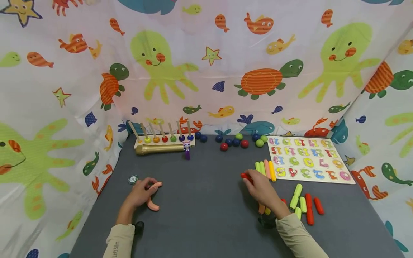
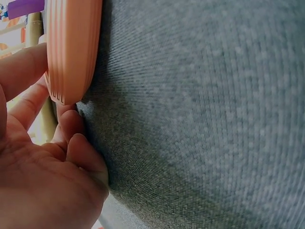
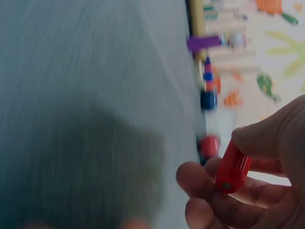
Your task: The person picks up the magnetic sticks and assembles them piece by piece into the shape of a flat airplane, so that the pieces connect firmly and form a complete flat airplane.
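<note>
We see the left hand [image 1: 140, 193] resting near the left edge of the grey table [image 1: 206, 215], its fingers curled against a peach curved stick [image 1: 154, 195] that lies flat on the cloth; in the left wrist view the fingertips [image 2: 71, 126] touch the ribbed end of that stick. Just beside this hand, toward the left edge, lies a small round token [image 1: 132, 179].

The right hand [image 1: 262, 191] is toward the right half of the table, its grip pinching a short red stick [image 1: 246, 176] between thumb and fingers, lifted clear of the cloth in the right wrist view.

Just beyond it lie a row of green, pink and yellow sticks [image 1: 265, 169], touching the near left corner of the number puzzle board [image 1: 308, 159]. More loose sticks [image 1: 304, 206] lie by the right wrist. Along the far edge stand a peg rack [image 1: 162, 138], a gold cylinder [image 1: 158, 149] and scattered balls [image 1: 238, 141].
</note>
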Demonstrator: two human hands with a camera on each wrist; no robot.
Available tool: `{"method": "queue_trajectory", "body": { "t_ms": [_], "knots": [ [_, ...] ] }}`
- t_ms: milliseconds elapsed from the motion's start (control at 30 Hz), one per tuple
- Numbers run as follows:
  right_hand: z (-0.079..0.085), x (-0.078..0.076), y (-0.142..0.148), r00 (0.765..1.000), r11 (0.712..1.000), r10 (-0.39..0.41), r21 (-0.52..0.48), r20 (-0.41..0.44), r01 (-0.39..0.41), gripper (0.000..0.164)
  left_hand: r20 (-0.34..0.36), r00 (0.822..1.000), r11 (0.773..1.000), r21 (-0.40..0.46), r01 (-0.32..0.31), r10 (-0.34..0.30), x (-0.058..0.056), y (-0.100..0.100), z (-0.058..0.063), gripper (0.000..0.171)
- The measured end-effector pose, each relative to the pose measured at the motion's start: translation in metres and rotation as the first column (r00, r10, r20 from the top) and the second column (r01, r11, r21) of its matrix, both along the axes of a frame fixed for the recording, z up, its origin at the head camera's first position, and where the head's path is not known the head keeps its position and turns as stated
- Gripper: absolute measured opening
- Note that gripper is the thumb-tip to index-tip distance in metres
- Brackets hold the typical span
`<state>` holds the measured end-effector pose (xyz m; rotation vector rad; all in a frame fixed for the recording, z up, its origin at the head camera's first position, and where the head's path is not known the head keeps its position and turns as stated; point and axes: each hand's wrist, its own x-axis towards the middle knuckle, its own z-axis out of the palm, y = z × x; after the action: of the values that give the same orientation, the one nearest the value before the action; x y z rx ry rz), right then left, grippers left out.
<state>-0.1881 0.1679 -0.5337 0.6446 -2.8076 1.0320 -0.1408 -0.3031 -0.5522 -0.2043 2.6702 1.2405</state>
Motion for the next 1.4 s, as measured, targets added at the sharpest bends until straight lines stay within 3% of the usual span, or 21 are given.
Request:
{"method": "queue_trajectory", "body": {
  "t_ms": [167,367,567,733,1033,1400],
  "knots": [
    [-0.007,-0.004,-0.047,0.990,0.986,0.134,-0.101,0.044,-0.129,0.021,-0.001,1.000,1.000,0.014,-0.009,0.009,0.001,0.001,-0.001,0.028],
    [-0.013,-0.004,-0.098,0.962,0.959,0.245,-0.176,0.117,-0.223,0.018,0.002,1.000,1.000,0.004,-0.015,0.015,0.001,0.002,0.001,0.028],
    [-0.021,-0.008,-0.144,0.927,0.938,0.331,-0.168,0.179,-0.302,0.015,-0.005,1.000,1.000,0.003,-0.004,0.004,0.000,0.005,0.004,0.026],
    [-0.026,-0.013,-0.181,0.913,0.933,0.356,-0.137,0.201,-0.334,0.016,-0.010,1.000,1.000,-0.015,0.005,-0.006,-0.002,0.006,0.001,0.026],
    [-0.034,-0.016,-0.239,0.912,0.923,0.379,0.005,0.156,-0.384,0.024,-0.023,1.000,1.000,-0.020,0.003,-0.003,-0.002,0.002,-0.005,0.024],
    [-0.032,-0.019,-0.254,0.916,0.917,0.381,0.075,0.123,-0.392,0.024,-0.011,1.000,0.999,-0.028,0.016,-0.017,-0.004,0.002,-0.005,0.022]
  ]
}}
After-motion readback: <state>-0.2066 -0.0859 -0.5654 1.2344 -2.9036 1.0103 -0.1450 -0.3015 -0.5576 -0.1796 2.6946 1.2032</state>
